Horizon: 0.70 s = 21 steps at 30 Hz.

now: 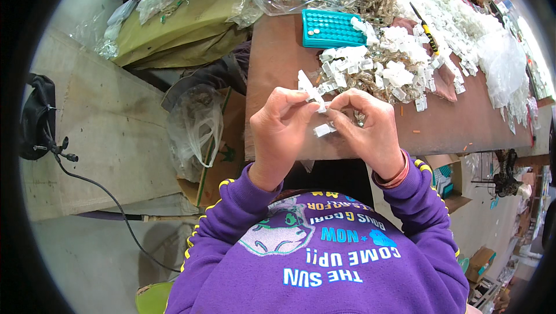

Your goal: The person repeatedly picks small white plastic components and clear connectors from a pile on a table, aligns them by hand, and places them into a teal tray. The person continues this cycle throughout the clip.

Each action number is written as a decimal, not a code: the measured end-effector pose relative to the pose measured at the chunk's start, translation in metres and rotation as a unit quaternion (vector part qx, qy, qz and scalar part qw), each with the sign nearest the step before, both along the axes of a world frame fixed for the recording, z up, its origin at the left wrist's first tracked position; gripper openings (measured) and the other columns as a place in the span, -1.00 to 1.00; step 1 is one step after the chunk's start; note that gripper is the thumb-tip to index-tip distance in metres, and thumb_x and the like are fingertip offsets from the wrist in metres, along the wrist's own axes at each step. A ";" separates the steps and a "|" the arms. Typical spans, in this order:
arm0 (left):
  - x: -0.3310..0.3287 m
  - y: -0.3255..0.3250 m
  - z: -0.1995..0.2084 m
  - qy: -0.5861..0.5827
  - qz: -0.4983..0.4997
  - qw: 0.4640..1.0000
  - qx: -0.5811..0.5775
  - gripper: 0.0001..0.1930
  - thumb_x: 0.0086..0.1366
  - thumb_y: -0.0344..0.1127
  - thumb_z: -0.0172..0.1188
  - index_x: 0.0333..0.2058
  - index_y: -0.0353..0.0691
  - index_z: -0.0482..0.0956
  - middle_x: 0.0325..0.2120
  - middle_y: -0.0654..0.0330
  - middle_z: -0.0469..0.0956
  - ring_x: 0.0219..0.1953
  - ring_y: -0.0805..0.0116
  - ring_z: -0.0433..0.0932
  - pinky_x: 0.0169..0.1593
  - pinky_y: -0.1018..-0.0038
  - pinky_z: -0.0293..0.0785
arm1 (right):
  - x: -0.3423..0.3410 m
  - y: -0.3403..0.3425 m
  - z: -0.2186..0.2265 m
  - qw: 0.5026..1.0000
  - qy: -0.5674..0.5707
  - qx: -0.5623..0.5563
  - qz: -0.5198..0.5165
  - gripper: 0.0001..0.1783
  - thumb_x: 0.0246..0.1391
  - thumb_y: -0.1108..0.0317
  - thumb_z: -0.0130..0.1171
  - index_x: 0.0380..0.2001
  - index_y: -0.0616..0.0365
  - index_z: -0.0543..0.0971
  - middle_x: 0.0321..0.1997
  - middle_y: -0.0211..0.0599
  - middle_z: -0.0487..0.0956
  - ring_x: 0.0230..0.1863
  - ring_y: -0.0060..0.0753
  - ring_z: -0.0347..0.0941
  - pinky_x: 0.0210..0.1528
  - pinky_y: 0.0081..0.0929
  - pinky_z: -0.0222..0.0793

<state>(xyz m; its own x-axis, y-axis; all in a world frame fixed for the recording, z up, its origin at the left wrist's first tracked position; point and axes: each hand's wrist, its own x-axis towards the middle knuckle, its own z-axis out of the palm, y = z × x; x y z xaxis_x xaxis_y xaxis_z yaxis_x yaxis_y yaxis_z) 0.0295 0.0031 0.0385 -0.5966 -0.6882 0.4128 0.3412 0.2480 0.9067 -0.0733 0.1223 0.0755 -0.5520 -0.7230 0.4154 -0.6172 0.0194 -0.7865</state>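
Note:
In front of my chest, over the near edge of the brown table, my left hand pinches a small white card-like piece between thumb and fingertips. My right hand meets it from the other side, thumb and forefinger closed at the lower end of the piece. What the right fingertips grip is too small to make out. Below them is another small white piece, close to a few shiny bits by the right palm. Just beyond both hands lies a heap of white tags with thin brownish strands.
A teal dimpled tray holds a couple of small round pieces. Beside the heap is a yellow-and-black tool. More white pieces cover the far table, with a clear plastic bag at right. Left stand a cardboard box and a bagged bin.

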 end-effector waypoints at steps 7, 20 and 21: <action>-0.002 0.005 0.003 0.072 -0.061 0.976 0.199 -0.86 0.22 -0.55 0.23 -0.28 -0.31 0.44 -0.35 0.25 0.56 -0.27 0.57 0.54 -0.20 0.62 0.49 | -0.003 -0.002 -0.009 0.954 -0.288 0.044 0.065 -0.91 0.02 0.44 0.25 -0.39 0.21 0.63 -0.55 -0.63 0.47 -0.52 -0.86 0.22 -0.50 -0.76 0.14; -0.069 -0.053 0.002 0.196 -0.098 0.861 0.458 -0.88 0.41 -0.38 -0.01 -0.16 -0.30 0.32 -0.28 0.05 0.50 -0.16 0.24 0.56 -0.03 0.40 0.54 | -0.112 -0.070 0.031 0.974 0.208 0.094 -0.003 -0.75 0.06 0.30 0.20 -0.21 0.17 0.61 -0.31 -0.09 0.62 -0.27 -0.15 0.58 -0.20 -0.33 0.46; -0.076 -0.057 -0.004 0.190 -0.083 0.866 0.455 -0.88 0.41 -0.38 0.00 -0.17 -0.29 0.32 -0.28 0.06 0.50 -0.21 0.28 0.56 -0.08 0.43 0.54 | -0.123 -0.082 0.025 0.951 0.281 0.126 0.008 -0.78 0.05 0.37 0.21 -0.21 0.16 0.63 -0.30 -0.12 0.62 -0.28 -0.18 0.59 -0.21 -0.35 0.48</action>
<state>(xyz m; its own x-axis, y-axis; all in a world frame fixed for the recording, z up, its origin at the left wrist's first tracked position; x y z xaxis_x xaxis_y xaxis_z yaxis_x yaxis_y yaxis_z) -0.0463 -0.0535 0.0347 -0.6588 -0.7493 -0.0674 0.6206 -0.5919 0.5143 -0.1963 0.0398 0.1009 -0.2824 -0.8449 0.4543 -0.9408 0.1513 -0.3033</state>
